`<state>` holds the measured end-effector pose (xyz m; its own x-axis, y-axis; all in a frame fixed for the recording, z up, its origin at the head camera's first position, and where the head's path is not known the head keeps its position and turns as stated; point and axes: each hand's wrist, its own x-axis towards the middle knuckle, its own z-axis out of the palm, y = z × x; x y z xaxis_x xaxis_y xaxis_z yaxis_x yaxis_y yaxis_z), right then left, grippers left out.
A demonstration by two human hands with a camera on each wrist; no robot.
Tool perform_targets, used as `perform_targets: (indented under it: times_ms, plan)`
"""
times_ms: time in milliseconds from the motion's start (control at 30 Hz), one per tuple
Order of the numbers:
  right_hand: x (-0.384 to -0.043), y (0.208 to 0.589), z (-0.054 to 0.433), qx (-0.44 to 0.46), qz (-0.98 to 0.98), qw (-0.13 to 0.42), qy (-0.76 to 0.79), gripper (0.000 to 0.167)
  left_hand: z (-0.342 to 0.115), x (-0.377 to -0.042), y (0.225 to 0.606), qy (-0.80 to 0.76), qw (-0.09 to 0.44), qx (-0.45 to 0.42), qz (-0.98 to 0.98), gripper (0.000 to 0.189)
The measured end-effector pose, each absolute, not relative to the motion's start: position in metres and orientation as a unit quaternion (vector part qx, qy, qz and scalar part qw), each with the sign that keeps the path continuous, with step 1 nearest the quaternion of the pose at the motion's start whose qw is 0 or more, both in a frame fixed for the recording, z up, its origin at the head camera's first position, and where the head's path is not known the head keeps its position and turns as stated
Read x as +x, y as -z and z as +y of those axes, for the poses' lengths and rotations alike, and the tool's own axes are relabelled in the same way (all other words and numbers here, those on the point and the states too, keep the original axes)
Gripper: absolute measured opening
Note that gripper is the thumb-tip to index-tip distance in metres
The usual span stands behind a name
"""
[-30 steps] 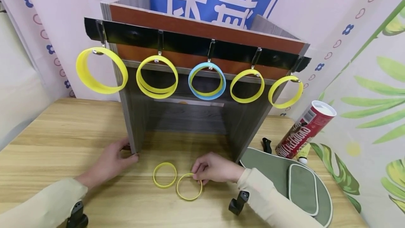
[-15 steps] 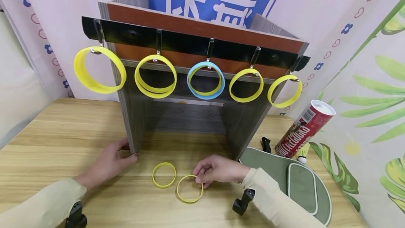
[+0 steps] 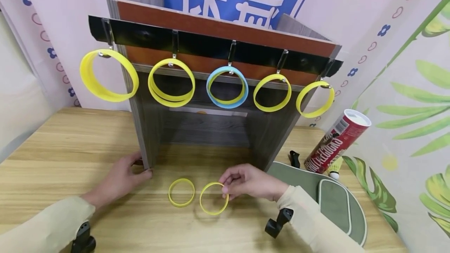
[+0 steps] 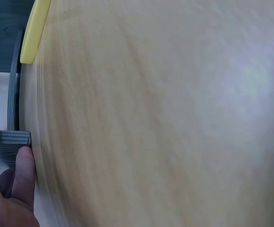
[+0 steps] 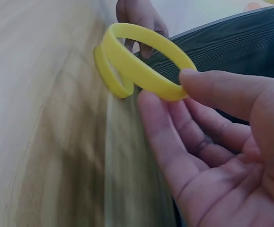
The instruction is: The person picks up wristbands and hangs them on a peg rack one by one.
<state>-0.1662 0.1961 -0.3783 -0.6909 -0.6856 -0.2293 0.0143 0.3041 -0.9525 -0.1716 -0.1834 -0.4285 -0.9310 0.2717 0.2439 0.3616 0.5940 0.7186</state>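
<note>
A yellow wristband (image 5: 137, 68) is pinched between the thumb and fingertips of my right hand (image 3: 251, 182), tilted up with its shadow on the wood below. Just left of it a second yellow wristband (image 3: 181, 206) lies flat on the table. My left hand (image 3: 121, 180) grips the lower front edge of the grey side panel (image 3: 142, 136) of a wooden stand, thumb in front and fingers partly hidden behind. Along the stand's black strip (image 3: 204, 46), more yellow wristbands hang from metal hooks, with a blue wristband (image 3: 227, 106) on the middle hook.
At the right, a green padded case (image 3: 299, 182) lies beside the stand. Behind it are a red tube (image 3: 337, 143) with a white lid, a shuttlecock (image 3: 334, 169) and a small black object (image 3: 294, 159). Patterned cloth hangs behind the table.
My right hand has raised the pinched wristband off the table and moved slightly right and away from me. The left hand keeps its grip on the panel.
</note>
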Motion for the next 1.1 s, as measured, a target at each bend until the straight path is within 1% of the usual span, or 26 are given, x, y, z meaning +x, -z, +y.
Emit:
perform_targets:
  times_ms: [133, 367, 533, 667, 833, 1100]
  plan:
    - [-0.164, 0.369, 0.199, -0.231, 0.744, 0.285, 0.558, 0.038, -0.183, -0.172, 0.428, 0.406, 0.055, -0.174, -0.895, 0.060]
    - [-0.153, 0.342, 0.201, -0.236, 0.755, 0.198, 0.578, 0.029, -0.184, -0.172, 0.428, 0.407, 0.066, -0.178, -0.894, 0.055]
    - [-0.145, 0.318, 0.205, -0.243, 0.748, 0.157, 0.597, 0.028, -0.184, -0.171, 0.428, 0.408, 0.062, -0.177, -0.894, 0.058]
    - [-0.141, 0.296, 0.213, -0.264, 0.740, 0.131, 0.605, 0.022, -0.183, -0.171, 0.426, 0.407, 0.060, -0.176, -0.895, 0.059]
    - [-0.135, 0.267, 0.225, -0.280, 0.748, 0.077, 0.597, 0.014, -0.182, -0.171, 0.426, 0.404, 0.061, -0.176, -0.896, 0.057]
    - [-0.127, 0.235, 0.237, -0.277, 0.737, -0.025, 0.616, 0.017, -0.183, -0.170, 0.426, 0.404, 0.065, -0.182, -0.894, 0.055]
